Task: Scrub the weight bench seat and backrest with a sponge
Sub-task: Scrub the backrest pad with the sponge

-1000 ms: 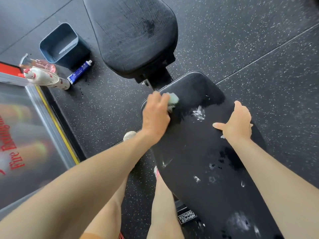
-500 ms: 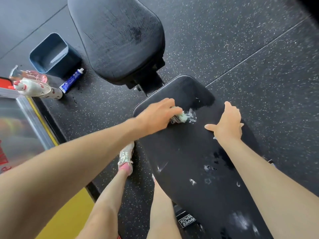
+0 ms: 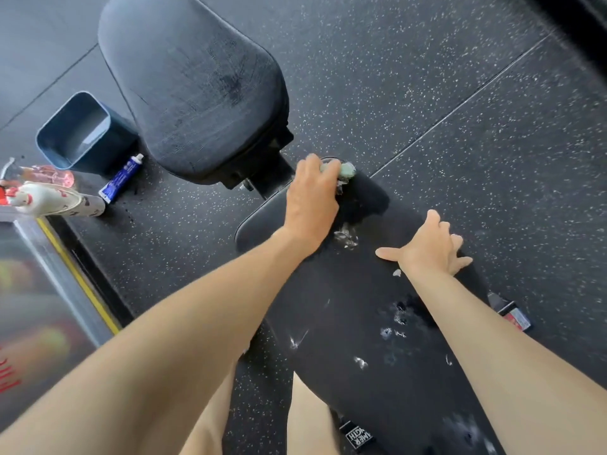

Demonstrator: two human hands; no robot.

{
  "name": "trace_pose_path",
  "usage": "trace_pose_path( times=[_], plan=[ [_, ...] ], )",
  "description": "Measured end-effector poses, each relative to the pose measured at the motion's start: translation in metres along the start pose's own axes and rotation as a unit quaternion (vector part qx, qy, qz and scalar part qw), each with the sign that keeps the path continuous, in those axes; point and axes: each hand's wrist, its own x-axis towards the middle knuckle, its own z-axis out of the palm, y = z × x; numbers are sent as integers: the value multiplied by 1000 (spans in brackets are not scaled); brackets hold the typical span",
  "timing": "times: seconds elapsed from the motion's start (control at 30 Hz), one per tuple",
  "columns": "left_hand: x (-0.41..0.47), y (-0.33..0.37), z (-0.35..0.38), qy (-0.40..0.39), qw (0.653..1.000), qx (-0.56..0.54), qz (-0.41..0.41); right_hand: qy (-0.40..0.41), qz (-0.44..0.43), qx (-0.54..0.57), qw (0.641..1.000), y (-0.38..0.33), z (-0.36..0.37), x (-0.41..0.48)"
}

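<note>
The black bench backrest (image 3: 354, 323) runs from the centre down to the lower right, spotted with white foam and wet patches. The black seat pad (image 3: 197, 87) lies beyond it at the top, streaked with scrub marks. My left hand (image 3: 312, 198) grips a pale green sponge (image 3: 346, 170) and presses it on the far end of the backrest, close to the gap by the seat. My right hand (image 3: 430, 247) lies flat with fingers spread on the backrest's right edge, holding nothing.
On the speckled black rubber floor at the left stand a blue bin (image 3: 82, 133), a blue-and-white tube (image 3: 121, 178), a white spray bottle (image 3: 56, 198) and a pink bottle (image 3: 49, 175). A glass-fronted cabinet (image 3: 39, 307) fills the lower left. My legs are below, beside the bench.
My left hand has slid the sponge from the middle of the backrest's upper part out to its far end, leaving foam behind. My right hand stays planted on the right edge.
</note>
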Motion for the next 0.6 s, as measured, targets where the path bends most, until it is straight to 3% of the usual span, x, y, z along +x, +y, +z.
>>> trace_pose_path(
  times=[0.07,0.13,0.17,0.2,0.27,0.3,0.33,0.37,0.47,0.5,0.53,0.6],
  plan=[
    [-20,21,8,-89,987,7,135,9,-4,-5,1000,1,0,-1],
    [-23,20,6,-163,936,24,312,21,-10,-3,1000,4,2,-2],
    [-13,13,2,-169,921,44,349,25,-15,1,1000,6,3,-2],
    [-1,8,-1,-156,930,58,327,30,-21,7,999,7,4,-1],
    [17,3,1,-58,987,33,144,32,-28,11,999,9,4,-1],
    [16,10,3,-13,999,15,45,33,-29,10,999,9,3,-2],
    [9,22,8,4,1000,2,3,35,-31,8,999,9,3,-2],
    [-1,35,13,-12,1000,-3,21,38,-34,8,999,9,2,-3],
    [-23,52,26,-121,961,26,249,47,-58,14,997,16,3,-4],
    [-15,47,22,-130,949,38,284,46,-74,9,996,22,3,-5],
    [-6,41,19,-123,957,41,259,45,-97,3,994,28,2,-6],
    [9,33,20,-20,996,13,89,44,-145,13,988,42,-2,-5]
  ],
)
